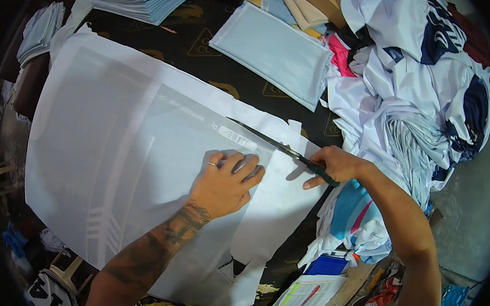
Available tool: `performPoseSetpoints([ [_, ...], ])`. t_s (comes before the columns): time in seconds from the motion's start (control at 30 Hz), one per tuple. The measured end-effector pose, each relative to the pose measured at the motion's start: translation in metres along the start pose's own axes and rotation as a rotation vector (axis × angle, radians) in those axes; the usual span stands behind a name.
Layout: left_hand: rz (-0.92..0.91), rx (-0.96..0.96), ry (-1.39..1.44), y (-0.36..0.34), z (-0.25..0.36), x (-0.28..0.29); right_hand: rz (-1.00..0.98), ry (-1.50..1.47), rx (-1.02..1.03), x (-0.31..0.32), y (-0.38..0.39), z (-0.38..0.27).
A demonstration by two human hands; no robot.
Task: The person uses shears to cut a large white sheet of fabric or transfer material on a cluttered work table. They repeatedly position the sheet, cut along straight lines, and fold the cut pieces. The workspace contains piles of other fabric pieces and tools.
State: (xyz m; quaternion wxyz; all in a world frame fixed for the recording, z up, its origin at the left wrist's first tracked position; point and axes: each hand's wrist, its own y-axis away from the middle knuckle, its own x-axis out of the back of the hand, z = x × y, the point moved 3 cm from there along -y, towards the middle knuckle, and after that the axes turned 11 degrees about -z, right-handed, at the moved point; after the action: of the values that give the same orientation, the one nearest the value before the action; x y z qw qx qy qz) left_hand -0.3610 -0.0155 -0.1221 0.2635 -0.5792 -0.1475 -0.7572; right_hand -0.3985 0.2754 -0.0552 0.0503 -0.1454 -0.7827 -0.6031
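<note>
A large pale grey-white sheet [122, 122] with faint stripes and mirrored lettering lies across the table, over a whiter layer [284, 213] that shows along its right side. My left hand [227, 183] rests on the sheet, fingers spread and slightly bent, pressing it near the printed label. My right hand [338, 166] grips scissors [264, 138] by their dark green handles at the sheet's right edge. One long dark blade shows on top of the sheet, pointing up and left; I cannot make out the other blade.
A dark patterned table top [190, 48] shows beyond the sheet. A pale blue padded stack [274, 53] and folded cloths [135, 3] lie at the far side. White and navy garments [402, 100] heap at the right. A notebook [308, 293] with a red pen sits at the near edge.
</note>
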Motion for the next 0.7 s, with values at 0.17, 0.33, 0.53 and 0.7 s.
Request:
performPoseSetpoints([
  [0.17,0.012,0.000,0.028,0.001,-0.001,-0.004,0.054,-0.081,0.135,0.014,-0.018,-0.032],
  [0.33,0.031,0.008,0.084,0.003,-0.002,-0.004,0.021,-0.041,0.097,0.026,-0.037,-0.063],
  [0.53,0.084,0.009,0.298,0.003,-0.011,-0.002,0.015,-0.072,0.033,0.047,-0.057,-0.097],
  [0.7,0.025,0.068,0.596,0.011,-0.025,0.017,0.080,-0.050,0.106,0.063,-0.072,-0.138],
])
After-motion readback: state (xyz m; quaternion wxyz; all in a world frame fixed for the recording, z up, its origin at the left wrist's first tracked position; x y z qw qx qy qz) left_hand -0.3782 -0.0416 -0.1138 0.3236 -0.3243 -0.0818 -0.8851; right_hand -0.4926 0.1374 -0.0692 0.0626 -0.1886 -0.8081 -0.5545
